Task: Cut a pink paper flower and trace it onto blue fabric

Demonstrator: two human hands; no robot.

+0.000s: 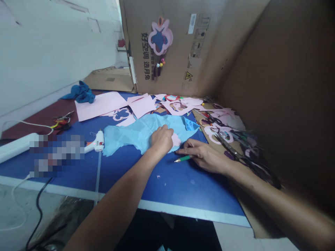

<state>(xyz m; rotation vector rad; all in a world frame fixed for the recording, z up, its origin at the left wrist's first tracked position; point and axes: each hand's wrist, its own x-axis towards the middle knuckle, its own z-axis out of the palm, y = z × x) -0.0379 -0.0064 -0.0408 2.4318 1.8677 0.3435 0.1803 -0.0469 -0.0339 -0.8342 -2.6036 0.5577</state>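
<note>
Gripping a slim green pen (184, 158) in right hand (205, 156), resting left hand (162, 139) (cannot tell if gripping) on crinkled light-blue sheeting (128, 135) beside white glue gun (99, 141).

Left forearm (112, 205) and right forearm (261, 191), both bare; dark clothing (197, 233) below.
The 2 forearms, uncovered as far as they show, narrow smoothly to the wrists; left hand (162, 139) and right hand (206, 155) are bare too. The clothing looks nearly black, its cut lost in shadow.
</note>
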